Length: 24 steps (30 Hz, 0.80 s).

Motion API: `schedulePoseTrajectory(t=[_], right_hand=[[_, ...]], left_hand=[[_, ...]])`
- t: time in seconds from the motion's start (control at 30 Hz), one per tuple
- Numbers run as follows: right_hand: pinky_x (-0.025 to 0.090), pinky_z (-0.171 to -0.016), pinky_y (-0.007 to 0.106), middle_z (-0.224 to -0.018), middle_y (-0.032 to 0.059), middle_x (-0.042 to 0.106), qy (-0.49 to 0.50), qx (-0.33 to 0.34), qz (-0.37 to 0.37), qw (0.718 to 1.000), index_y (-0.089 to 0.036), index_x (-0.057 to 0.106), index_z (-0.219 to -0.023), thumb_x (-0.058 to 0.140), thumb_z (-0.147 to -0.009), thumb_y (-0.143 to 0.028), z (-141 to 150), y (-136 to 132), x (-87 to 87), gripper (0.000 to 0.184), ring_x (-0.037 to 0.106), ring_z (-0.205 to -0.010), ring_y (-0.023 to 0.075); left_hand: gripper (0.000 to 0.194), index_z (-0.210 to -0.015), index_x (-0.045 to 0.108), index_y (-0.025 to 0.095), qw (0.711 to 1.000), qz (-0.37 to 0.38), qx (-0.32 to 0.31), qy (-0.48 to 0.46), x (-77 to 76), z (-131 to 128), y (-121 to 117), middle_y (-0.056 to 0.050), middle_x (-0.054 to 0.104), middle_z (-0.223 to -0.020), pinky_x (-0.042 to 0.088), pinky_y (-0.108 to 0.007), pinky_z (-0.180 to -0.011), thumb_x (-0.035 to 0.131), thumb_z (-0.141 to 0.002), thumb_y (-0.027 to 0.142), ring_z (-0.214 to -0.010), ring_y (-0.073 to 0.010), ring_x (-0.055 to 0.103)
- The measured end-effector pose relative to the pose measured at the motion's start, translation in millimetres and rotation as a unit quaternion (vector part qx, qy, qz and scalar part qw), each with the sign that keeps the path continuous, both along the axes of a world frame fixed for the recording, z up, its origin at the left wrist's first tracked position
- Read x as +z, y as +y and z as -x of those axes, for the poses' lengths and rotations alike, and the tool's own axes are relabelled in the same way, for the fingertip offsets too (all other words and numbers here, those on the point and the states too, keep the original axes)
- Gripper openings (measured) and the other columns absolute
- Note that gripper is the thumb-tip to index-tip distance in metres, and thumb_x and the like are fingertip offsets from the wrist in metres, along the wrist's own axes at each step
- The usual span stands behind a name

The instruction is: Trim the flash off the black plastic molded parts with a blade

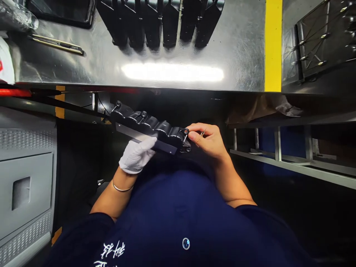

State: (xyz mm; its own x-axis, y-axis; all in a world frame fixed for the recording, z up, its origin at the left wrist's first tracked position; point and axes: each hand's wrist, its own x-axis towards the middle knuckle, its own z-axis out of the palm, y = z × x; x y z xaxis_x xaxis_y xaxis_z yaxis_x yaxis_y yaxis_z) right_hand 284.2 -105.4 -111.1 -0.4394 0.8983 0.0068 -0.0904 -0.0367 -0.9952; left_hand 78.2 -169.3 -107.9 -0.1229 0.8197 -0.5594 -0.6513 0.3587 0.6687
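Note:
A long black moulded plastic part [147, 128] with a scalloped side and small ringed mounting holes is held over my lap, sloping down to the right. My left hand [137, 154], in a white glove, grips its lower edge, the thumb lying across a smooth flat strip. At the part's right end, my bare right hand [208, 141] pinches thumb and forefinger together beside a corner hole with a copper-coloured ring [185, 131]. A small brass-coloured metal piece [203, 132] pokes out between the fingers of that hand; its exact kind is too small to make out.
Ahead is the edge of a metal worktable [239, 70], with several similar black parts [150, 24] standing in a row. A utility knife [57, 44] lies left, near a black tray [63, 11]. Yellow tape [273, 44] crosses the table. A grey plastic box [26, 178] stands left, a metal rack [278, 144] right.

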Motion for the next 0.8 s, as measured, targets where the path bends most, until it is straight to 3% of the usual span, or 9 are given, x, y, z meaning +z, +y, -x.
schedulePoseTrajectory(t=[0.1,0.37,0.5,0.6,0.67,0.8], right_hand=[[0.049,-0.051,0.024,-0.060,-0.0001,0.066,-0.020,0.000,-0.021,1.000,-0.018,0.074,-0.080,0.072,-0.082,-0.044,-1,2,4.0,0.026,0.060,-0.054,0.0109],[0.045,-0.052,0.021,-0.069,0.0019,0.069,-0.071,0.063,-0.030,0.995,-0.015,0.073,-0.082,0.071,-0.083,-0.045,-2,4,2.0,0.030,0.058,-0.058,0.0095],[0.045,-0.054,0.022,-0.066,0.0014,0.067,-0.069,0.109,-0.005,0.992,-0.015,0.070,-0.078,0.069,-0.084,-0.047,-6,6,6.9,0.032,0.058,-0.057,0.0102],[0.045,-0.056,0.023,-0.067,0.0018,0.069,-0.076,0.124,0.015,0.989,-0.016,0.067,-0.076,0.066,-0.086,-0.046,-4,3,11.3,0.032,0.061,-0.059,0.0111],[0.040,-0.052,0.022,-0.061,-0.0010,0.064,-0.106,0.084,-0.013,0.991,-0.016,0.064,-0.073,0.065,-0.087,-0.044,-1,2,10.9,0.031,0.054,-0.053,0.0087],[0.033,-0.050,0.022,-0.053,-0.0064,0.044,-0.180,-0.084,-0.102,0.975,-0.018,0.053,-0.065,0.064,-0.088,-0.042,2,3,3.0,0.036,0.038,-0.050,0.0063]], left_hand=[[0.024,-0.068,0.073,0.018,1.000,-0.008,-0.001,-0.022,2.1,-1,0,-0.001,0.075,-0.077,0.060,-0.019,-0.067,0.092,-0.055,0.024,-0.076,-0.0149,0.072],[0.015,-0.081,0.073,0.018,0.992,0.019,0.003,-0.124,4.6,-16,2,-0.001,0.077,-0.089,0.062,-0.023,-0.079,0.082,-0.069,0.015,-0.084,-0.0150,0.074],[0.009,-0.080,0.072,0.016,0.987,0.039,-0.008,-0.158,5.2,-17,4,-0.003,0.077,-0.087,0.061,-0.021,-0.078,0.068,-0.080,0.009,-0.080,-0.0143,0.074],[0.021,-0.084,0.072,0.016,0.981,0.101,-0.003,-0.165,6.9,-19,8,-0.003,0.077,-0.084,0.060,-0.022,-0.084,0.053,-0.090,0.008,-0.080,-0.0137,0.074],[0.027,-0.089,0.071,0.018,0.979,0.132,0.031,-0.150,7.9,-20,12,-0.001,0.076,-0.084,0.057,-0.022,-0.091,0.047,-0.094,0.007,-0.085,-0.0121,0.074],[0.031,-0.095,0.072,0.020,0.983,0.135,0.048,-0.115,9.1,-17,16,0.000,0.076,-0.088,0.055,-0.023,-0.095,0.043,-0.096,0.009,-0.098,-0.0128,0.072]])
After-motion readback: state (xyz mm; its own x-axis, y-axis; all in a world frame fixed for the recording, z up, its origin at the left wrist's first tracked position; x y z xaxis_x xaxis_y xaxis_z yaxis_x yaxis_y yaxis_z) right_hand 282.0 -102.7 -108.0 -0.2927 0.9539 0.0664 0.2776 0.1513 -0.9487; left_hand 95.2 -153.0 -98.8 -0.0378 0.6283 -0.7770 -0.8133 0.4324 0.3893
